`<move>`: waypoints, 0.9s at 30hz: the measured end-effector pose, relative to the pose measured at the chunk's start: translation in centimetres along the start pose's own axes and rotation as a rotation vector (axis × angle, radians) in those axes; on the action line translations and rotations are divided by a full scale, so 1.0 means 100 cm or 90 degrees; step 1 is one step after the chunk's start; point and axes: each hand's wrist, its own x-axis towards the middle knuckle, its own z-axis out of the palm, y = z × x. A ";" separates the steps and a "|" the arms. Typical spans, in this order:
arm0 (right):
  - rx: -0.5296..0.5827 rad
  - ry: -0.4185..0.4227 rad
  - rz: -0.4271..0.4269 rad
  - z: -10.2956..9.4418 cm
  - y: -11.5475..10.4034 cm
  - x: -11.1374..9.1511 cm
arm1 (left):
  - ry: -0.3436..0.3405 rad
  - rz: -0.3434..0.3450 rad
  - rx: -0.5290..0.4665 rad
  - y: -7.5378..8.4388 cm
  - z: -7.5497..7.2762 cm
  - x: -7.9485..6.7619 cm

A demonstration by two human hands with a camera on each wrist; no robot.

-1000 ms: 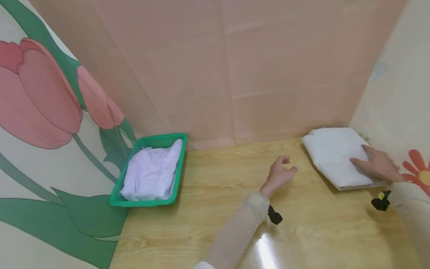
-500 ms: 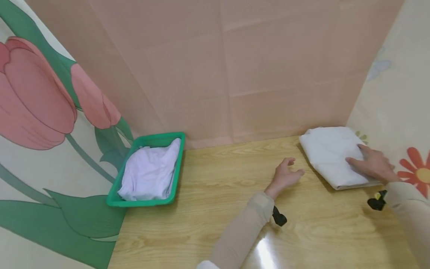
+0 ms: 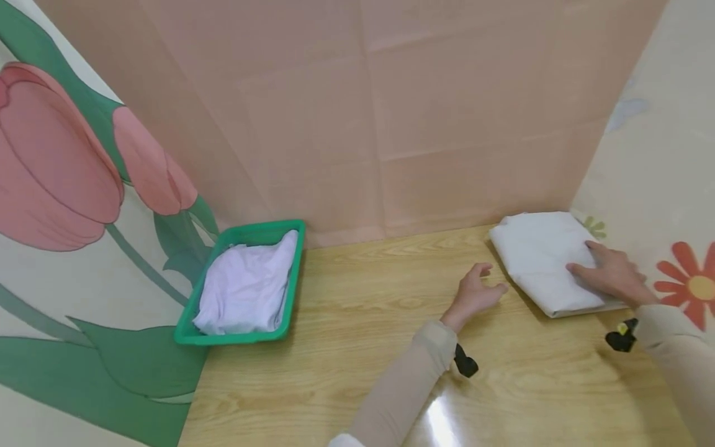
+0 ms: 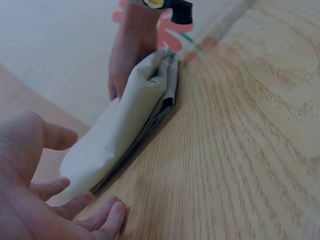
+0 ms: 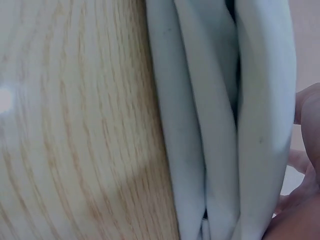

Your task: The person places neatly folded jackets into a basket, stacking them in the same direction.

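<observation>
A thick, folded white cloth (image 3: 550, 264) lies on the wooden table at the right, against the back corner. On its right part rests my right hand (image 3: 609, 273), thumb and index finger spread over the top; the other fingers are partly hidden. Several stacked layers of the cloth (image 5: 215, 125) fill the middle of the right wrist view, with part of the hand (image 5: 305, 170) at the edge. My left hand (image 3: 475, 292) hovers left of the cloth, holding nothing, thumb and fingers apart. In the left wrist view, its fingers (image 4: 75, 207) point toward the cloth (image 4: 115, 135).
A green plastic basket (image 3: 293, 282) with a crumpled pale lilac cloth (image 3: 248, 288) inside stands at the far left of the table (image 3: 363, 323). Pinkish-brown sheeting (image 3: 307, 124) hangs behind, and painted walls stand at both sides. Each wrist carries a small black device.
The left hand has shifted slightly right, toward the folded white cloth, and then stays nearly still. My right hand remains on the cloth. The whole head view slides a little.
</observation>
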 end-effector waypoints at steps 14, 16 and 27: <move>0.035 0.026 -0.060 0.006 -0.009 -0.012 | -0.021 -0.006 -0.036 0.007 0.026 0.006; 0.032 0.032 -0.067 0.007 -0.012 -0.014 | -0.018 -0.011 -0.039 0.008 0.028 0.006; 0.057 -0.011 -0.031 0.007 -0.015 -0.024 | 0.027 -0.081 -0.095 0.010 0.035 0.001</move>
